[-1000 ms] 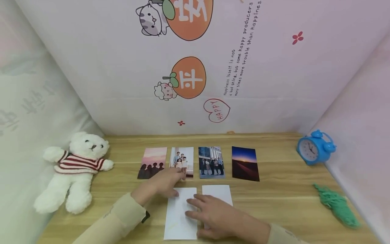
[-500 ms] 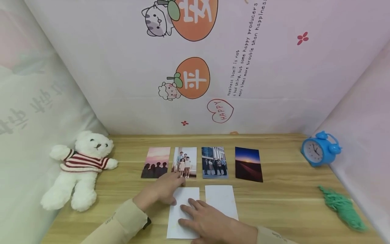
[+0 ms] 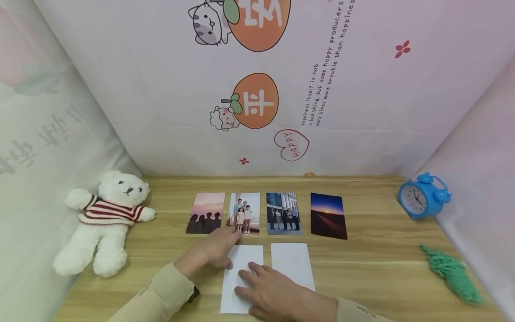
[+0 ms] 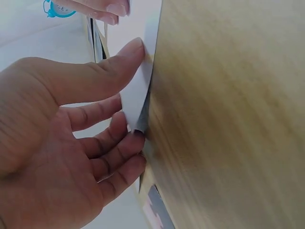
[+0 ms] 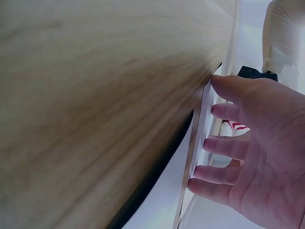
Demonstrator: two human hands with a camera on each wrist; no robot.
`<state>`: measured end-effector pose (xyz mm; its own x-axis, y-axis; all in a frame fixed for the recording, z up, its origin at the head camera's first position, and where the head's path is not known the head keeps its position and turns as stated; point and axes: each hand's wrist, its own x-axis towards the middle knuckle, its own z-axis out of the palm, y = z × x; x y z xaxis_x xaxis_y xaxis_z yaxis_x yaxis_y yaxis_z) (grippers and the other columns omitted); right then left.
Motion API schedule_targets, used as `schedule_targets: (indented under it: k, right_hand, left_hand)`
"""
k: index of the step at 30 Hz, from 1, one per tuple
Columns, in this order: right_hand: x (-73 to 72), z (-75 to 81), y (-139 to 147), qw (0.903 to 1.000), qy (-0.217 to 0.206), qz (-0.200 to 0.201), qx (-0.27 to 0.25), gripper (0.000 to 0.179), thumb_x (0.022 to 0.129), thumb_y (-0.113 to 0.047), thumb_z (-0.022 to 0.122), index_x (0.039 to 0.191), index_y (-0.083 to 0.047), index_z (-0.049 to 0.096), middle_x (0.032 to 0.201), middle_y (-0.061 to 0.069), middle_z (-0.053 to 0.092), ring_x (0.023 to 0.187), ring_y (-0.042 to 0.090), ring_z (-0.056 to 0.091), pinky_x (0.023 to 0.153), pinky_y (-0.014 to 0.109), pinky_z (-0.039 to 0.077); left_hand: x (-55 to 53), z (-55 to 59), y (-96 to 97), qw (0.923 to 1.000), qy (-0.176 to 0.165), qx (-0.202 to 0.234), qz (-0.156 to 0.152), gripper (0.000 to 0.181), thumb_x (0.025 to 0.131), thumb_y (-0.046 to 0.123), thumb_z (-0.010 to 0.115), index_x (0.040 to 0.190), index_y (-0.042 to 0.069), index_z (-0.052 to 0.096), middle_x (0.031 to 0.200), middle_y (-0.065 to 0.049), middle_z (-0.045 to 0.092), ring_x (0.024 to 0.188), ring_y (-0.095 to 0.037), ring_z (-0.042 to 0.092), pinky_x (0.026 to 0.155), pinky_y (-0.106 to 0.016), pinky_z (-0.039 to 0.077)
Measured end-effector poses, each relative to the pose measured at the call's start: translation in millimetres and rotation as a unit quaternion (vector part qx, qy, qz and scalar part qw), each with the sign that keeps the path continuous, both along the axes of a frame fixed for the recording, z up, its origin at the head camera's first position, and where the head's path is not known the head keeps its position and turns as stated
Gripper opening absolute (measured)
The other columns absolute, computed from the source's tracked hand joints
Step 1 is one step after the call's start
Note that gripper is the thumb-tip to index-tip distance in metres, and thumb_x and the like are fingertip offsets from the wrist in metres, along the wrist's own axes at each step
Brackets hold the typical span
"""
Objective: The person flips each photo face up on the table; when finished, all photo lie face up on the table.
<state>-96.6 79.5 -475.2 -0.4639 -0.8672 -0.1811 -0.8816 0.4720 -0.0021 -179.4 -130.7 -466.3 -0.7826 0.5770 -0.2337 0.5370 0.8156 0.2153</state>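
Two blank white cards lie side by side near the front of the table. At the left white card (image 3: 231, 293), my left hand (image 3: 215, 246) pinches the far left corner. In the left wrist view the thumb lies on top of that card (image 4: 137, 98), fingers curl at its edge, and the corner lifts slightly, showing a darker underside. My right hand (image 3: 277, 288) rests with spread fingers on the same card, its forearm side overlapping the right white card (image 3: 291, 264). The right wrist view shows the fingertips of the right hand (image 5: 267, 157) pressed on the card.
Behind stands a row of photos: pink-sky silhouettes (image 3: 206, 210), a family (image 3: 244, 210), a suited group (image 3: 283, 214), a sunset (image 3: 329, 219). A white teddy bear (image 3: 106, 214) sits left; a blue alarm clock (image 3: 422, 197) and green yarn (image 3: 452, 275) are right.
My right hand has shifted a little left, further onto the left card, uncovering more of the right card. The left hand stays at the corner. The head view has turned slightly.
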Motion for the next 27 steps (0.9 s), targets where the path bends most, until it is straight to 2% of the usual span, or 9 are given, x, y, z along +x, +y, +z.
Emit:
schedule_targets:
  k: [4, 6, 9, 11, 15, 19, 22, 24, 27]
  right_hand:
    - [-0.1, 0.4, -0.8, 0.9999, 0.011, 0.006, 0.0, 0.051, 0.102, -0.054, 0.057, 0.149, -0.036, 0.05, 0.158, 0.001, 0.052, 0.143, 0.029, 0.055, 0.11, 0.041, 0.055]
    - [0.1, 1.1, -0.9, 0.9998, 0.016, 0.007, 0.0, 0.051, 0.102, -0.054, 0.057, 0.149, -0.036, 0.05, 0.158, 0.001, 0.052, 0.142, 0.03, 0.056, 0.109, 0.041, 0.055]
    - [0.5, 1.0, -1.2, 0.9997, 0.024, 0.008, -0.002, 0.051, 0.101, -0.054, 0.058, 0.148, -0.035, 0.051, 0.157, 0.002, 0.053, 0.141, 0.03, 0.057, 0.108, 0.041, 0.056]
    - [0.6, 0.5, -1.5, 0.9996, 0.026, 0.008, -0.004, 0.05, 0.101, -0.053, 0.059, 0.147, -0.035, 0.052, 0.156, 0.002, 0.054, 0.141, 0.03, 0.057, 0.108, 0.041, 0.056]
    - [0.0, -0.3, -2.7, 0.9994, 0.032, 0.009, -0.002, 0.054, 0.1, -0.054, 0.059, 0.15, -0.037, 0.048, 0.154, 0.001, 0.054, 0.139, 0.029, 0.058, 0.108, 0.04, 0.056]
    - [0.3, 0.5, -4.0, 0.9991, 0.041, 0.013, -0.003, 0.062, 0.099, -0.052, 0.061, 0.156, -0.042, 0.04, 0.151, 0.0, 0.055, 0.134, 0.025, 0.059, 0.105, 0.037, 0.057]
    - [0.5, 1.5, -4.6, 0.9984, 0.052, 0.019, -0.007, 0.065, 0.099, -0.053, 0.061, 0.158, -0.042, 0.036, 0.147, 0.0, 0.056, 0.129, 0.021, 0.06, 0.101, 0.033, 0.057]
    - [0.9, 2.3, -5.2, 0.9976, 0.064, 0.022, -0.013, 0.066, 0.099, -0.057, 0.06, 0.158, -0.041, 0.036, 0.143, -0.001, 0.058, 0.124, 0.019, 0.061, 0.097, 0.031, 0.058]
    - [0.9, 3.2, -7.9, 0.9959, 0.084, 0.025, -0.024, 0.071, 0.098, -0.066, 0.056, 0.16, -0.039, 0.034, 0.136, -0.002, 0.06, 0.113, 0.016, 0.06, 0.086, 0.028, 0.058]
  left_hand:
    - [0.3, -0.1, -3.0, 0.999, -0.025, 0.035, 0.017, 0.053, 0.07, 0.019, 0.093, 0.113, 0.014, 0.062, 0.145, -0.022, 0.057, 0.132, -0.039, 0.059, 0.113, -0.055, 0.049]
    - [-0.1, -0.9, -4.6, 0.9972, -0.042, 0.057, 0.023, 0.05, 0.072, 0.015, 0.091, 0.112, 0.014, 0.061, 0.146, -0.023, 0.057, 0.131, -0.04, 0.06, 0.111, -0.055, 0.051]
    - [-2.1, -5.0, -6.5, 0.994, -0.057, 0.09, 0.025, 0.041, 0.079, 0.01, 0.085, 0.111, 0.013, 0.061, 0.124, -0.012, 0.066, 0.113, -0.027, 0.065, 0.101, -0.049, 0.056]
    - [-3.9, -8.9, -7.8, 0.9903, -0.068, 0.117, 0.03, 0.033, 0.083, 0.005, 0.079, 0.111, 0.011, 0.062, 0.109, -0.005, 0.065, 0.1, -0.019, 0.062, 0.094, -0.044, 0.057]
    - [-9.6, -13.6, -10.2, 0.9789, -0.081, 0.184, 0.037, 0.022, 0.089, -0.002, 0.07, 0.107, 0.007, 0.064, 0.099, -0.004, 0.065, 0.092, -0.015, 0.058, 0.086, -0.037, 0.054]
    - [-13.4, -17.6, -14.2, 0.9661, -0.092, 0.236, 0.048, 0.022, 0.088, -0.006, 0.068, 0.106, 0.006, 0.066, 0.094, -0.003, 0.064, 0.085, -0.013, 0.054, 0.077, -0.026, 0.048]
    - [-14.1, -20.4, -17.8, 0.953, -0.114, 0.271, 0.074, 0.021, 0.088, -0.006, 0.068, 0.105, 0.006, 0.067, 0.093, -0.004, 0.065, 0.084, -0.013, 0.055, 0.073, -0.022, 0.048]
    - [-14.2, -22.2, -20.2, 0.9398, -0.139, 0.296, 0.098, 0.018, 0.09, -0.004, 0.067, 0.106, 0.004, 0.068, 0.094, -0.007, 0.067, 0.085, -0.013, 0.057, 0.072, -0.022, 0.05]
    - [-13.5, -23.1, -23.1, 0.9046, -0.208, 0.343, 0.144, 0.017, 0.098, 0.002, 0.059, 0.113, 0.0, 0.067, 0.102, -0.014, 0.069, 0.085, -0.015, 0.063, 0.071, -0.026, 0.059]
